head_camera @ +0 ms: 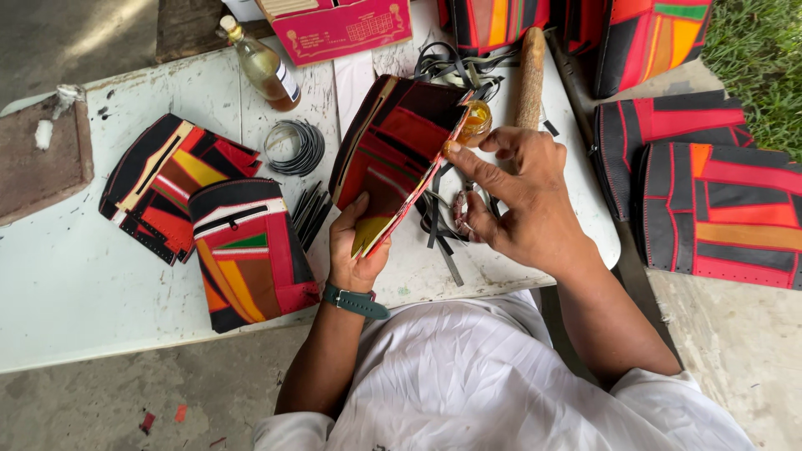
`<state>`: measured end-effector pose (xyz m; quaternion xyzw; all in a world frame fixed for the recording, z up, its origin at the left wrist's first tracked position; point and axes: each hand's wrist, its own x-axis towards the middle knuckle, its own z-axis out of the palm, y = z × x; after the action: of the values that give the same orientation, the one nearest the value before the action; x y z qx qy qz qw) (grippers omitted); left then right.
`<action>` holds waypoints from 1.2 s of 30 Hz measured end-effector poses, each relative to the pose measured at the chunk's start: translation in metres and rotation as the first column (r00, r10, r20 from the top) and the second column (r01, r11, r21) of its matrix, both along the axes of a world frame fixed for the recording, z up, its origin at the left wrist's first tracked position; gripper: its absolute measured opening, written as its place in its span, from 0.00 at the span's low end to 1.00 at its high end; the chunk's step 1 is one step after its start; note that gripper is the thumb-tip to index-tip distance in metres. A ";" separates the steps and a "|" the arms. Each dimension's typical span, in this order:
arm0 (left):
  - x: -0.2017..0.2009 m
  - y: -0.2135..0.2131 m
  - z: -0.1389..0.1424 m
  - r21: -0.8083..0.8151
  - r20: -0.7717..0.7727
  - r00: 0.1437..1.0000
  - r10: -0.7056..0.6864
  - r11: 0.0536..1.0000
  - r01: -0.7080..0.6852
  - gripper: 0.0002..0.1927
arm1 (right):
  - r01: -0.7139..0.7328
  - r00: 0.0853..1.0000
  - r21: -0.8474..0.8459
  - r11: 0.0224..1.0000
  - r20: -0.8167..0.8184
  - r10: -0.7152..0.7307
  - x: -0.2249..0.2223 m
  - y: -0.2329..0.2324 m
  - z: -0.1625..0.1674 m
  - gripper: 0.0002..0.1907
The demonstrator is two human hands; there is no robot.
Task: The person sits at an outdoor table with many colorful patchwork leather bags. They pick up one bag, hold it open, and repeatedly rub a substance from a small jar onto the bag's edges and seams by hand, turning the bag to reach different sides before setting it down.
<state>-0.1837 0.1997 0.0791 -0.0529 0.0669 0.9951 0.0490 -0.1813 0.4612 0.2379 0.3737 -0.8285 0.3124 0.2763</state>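
Note:
My left hand (355,246) grips the lower end of a patchwork leather panel (393,150) in red, black and yellow, held tilted above the white table (75,284). A green wristwatch sits on that wrist. My right hand (518,196) rests its index finger on the panel's right edge, near the upper end, with the other fingers curled. A small jar of amber liquid (476,121) stands just behind the panel.
Two more patchwork panels (163,184) (249,259) lie at the left of the table. A glass bottle (266,67), coiled black strips (294,147), a pink box (338,29) and a wooden stick (529,79) stand behind. Finished patchwork pieces (718,213) lie at the right.

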 end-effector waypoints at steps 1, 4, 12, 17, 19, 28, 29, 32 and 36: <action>0.001 0.000 0.000 -0.002 -0.002 1.000 0.006 1.000 -0.006 0.18 | 0.000 1.000 -0.009 1.000 0.022 0.000 -0.005 0.003 0.000 0.34; 0.005 0.000 0.006 -0.066 -0.038 0.999 0.023 0.997 -0.026 0.18 | 0.041 0.996 -0.031 0.999 0.081 -0.039 -0.026 0.018 -0.002 0.35; 0.032 -0.031 0.037 -0.547 -0.445 0.803 0.396 0.590 -0.594 0.21 | 0.155 0.957 0.468 0.870 0.148 -0.250 -0.131 0.022 -0.051 0.31; 0.034 -0.033 0.038 -0.580 -0.473 0.782 0.407 0.524 -0.624 0.22 | 0.127 0.954 0.545 0.829 0.163 -0.253 -0.171 0.003 -0.082 0.29; 0.032 -0.029 0.036 -0.591 -0.469 0.794 0.386 0.531 -0.607 0.22 | 0.108 0.921 0.634 0.766 0.228 -0.318 -0.180 -0.007 -0.083 0.27; 0.029 -0.021 0.035 -0.616 -0.430 0.824 0.369 0.547 -0.567 0.23 | 0.110 0.943 0.446 0.888 0.237 -0.235 -0.155 0.018 -0.074 0.26; 0.029 -0.020 0.035 -0.621 -0.425 0.827 0.369 0.545 -0.563 0.22 | 0.118 0.943 0.449 0.886 0.227 -0.241 -0.145 0.025 -0.071 0.27; 0.030 -0.019 0.036 -0.591 -0.467 0.829 0.307 0.588 -0.552 0.21 | 0.083 0.926 0.315 0.945 0.326 -0.190 -0.117 0.046 -0.058 0.25; 0.032 -0.015 0.041 -0.598 -0.467 0.838 0.283 0.597 -0.535 0.21 | -0.315 0.699 -0.463 0.829 0.477 0.532 -0.079 0.056 -0.047 0.39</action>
<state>-0.1518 0.1846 0.1201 0.0825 0.4365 0.8685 -0.2202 -0.2603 0.5170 0.1910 0.3869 -0.6927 0.6085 -0.0136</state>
